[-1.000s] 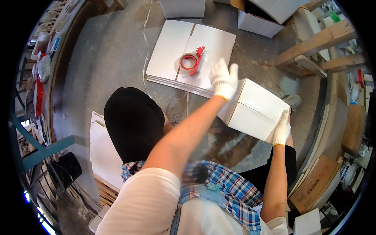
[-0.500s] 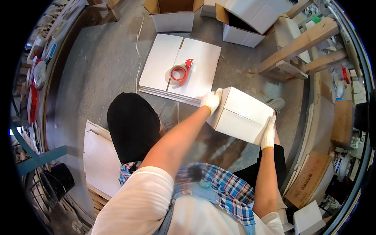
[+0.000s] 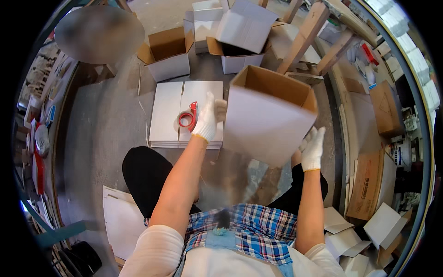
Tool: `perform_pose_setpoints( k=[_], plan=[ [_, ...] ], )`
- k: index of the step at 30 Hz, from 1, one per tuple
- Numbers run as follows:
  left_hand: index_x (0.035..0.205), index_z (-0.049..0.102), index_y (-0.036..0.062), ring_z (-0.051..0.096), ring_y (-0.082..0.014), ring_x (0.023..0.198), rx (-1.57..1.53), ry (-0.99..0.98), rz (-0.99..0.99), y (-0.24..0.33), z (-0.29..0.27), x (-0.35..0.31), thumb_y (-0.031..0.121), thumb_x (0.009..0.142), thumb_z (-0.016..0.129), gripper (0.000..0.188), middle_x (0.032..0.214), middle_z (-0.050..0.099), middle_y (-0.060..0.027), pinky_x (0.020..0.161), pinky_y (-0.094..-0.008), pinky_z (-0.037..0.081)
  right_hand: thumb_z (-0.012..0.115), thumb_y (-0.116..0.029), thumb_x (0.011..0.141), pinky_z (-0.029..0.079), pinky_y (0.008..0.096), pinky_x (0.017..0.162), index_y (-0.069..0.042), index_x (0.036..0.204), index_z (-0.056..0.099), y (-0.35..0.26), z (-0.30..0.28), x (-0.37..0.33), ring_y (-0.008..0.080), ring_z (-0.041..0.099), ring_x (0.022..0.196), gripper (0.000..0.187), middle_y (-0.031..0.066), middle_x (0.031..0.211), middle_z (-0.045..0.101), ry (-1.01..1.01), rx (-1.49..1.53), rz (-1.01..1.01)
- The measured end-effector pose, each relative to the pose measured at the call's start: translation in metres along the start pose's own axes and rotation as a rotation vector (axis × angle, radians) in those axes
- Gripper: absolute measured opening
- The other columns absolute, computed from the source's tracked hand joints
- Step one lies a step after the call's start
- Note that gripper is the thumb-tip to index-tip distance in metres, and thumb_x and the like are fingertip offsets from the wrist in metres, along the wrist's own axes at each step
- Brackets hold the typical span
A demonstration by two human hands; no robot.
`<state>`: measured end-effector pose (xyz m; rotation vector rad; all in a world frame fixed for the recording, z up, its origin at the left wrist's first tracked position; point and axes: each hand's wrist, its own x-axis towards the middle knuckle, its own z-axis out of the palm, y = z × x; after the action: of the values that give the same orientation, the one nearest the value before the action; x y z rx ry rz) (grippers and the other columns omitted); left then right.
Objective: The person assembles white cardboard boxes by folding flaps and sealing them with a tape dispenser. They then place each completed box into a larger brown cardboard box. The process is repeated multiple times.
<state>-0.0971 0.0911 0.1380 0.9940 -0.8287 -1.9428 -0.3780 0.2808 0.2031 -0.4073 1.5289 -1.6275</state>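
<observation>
A white cardboard box (image 3: 267,124), brown inside, is raised between my gloved hands with its open end up, slightly blurred by motion. My left hand (image 3: 208,117) lies against its left side, fingers partly behind the edge. At its lower right corner is my right hand (image 3: 313,148), fingers stretched along the side. Left of the box, a stack of flattened white cartons (image 3: 166,106) lies on the floor. A red tape dispenser (image 3: 193,111) with a tape roll rests on the stack, close to my left hand.
Open white boxes (image 3: 170,67) stand on the floor beyond the stack. A wooden frame (image 3: 302,39) rises at the far right. Shelves with cartons (image 3: 367,184) line the right side. More white cardboard (image 3: 121,221) lies at the lower left. A blurred oval patch covers the upper left.
The box has been turned from its closed taped face to its open end up, and raised. My hands have shifted with it. The whole view has swung, showing more of the far floor.
</observation>
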Motion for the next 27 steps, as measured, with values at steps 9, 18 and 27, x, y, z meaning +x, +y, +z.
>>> perform_pose_setpoints(
  k=[9, 18, 27],
  plan=[
    [0.151, 0.040, -0.0045, 0.037, -0.0241, 0.146, 0.361, 0.031, -0.192, -0.058, -0.014, -0.009, 0.065, 0.099, 0.045, 0.086, 0.155, 0.045, -0.0184, 0.117, -0.0310, 0.031, 0.049, -0.056, 0.102, 0.023, 0.0348, 0.120, -0.002, 0.156, 0.034, 0.059, -0.025, -0.008, 0.0235, 0.032, 0.147, 0.078, 0.0124, 0.162, 0.033, -0.099, -0.287, 0.039],
    [0.111, 0.072, -0.0016, 0.062, -0.0225, 0.092, 0.690, 0.068, -0.031, -0.089, -0.011, 0.000, 0.057, 0.098, 0.055, 0.062, 0.099, 0.070, -0.0149, 0.082, -0.0344, 0.049, 0.062, -0.017, 0.087, 0.049, 0.0319, 0.092, 0.004, 0.128, 0.062, 0.110, -0.044, 0.014, 0.0230, 0.065, 0.105, 0.046, 0.0132, 0.118, 0.070, 0.014, -0.621, 0.098],
    [0.114, 0.065, -0.0113, 0.063, -0.0231, 0.092, 1.066, -0.055, -0.056, -0.047, 0.031, 0.036, 0.045, 0.088, 0.071, 0.063, 0.101, 0.070, -0.0183, 0.082, -0.0354, 0.050, 0.063, -0.040, 0.096, 0.047, 0.0356, 0.098, 0.007, 0.133, 0.058, 0.108, -0.044, 0.031, 0.0244, 0.062, 0.115, 0.060, 0.0172, 0.126, 0.066, 0.039, -0.422, 0.179]
  ],
)
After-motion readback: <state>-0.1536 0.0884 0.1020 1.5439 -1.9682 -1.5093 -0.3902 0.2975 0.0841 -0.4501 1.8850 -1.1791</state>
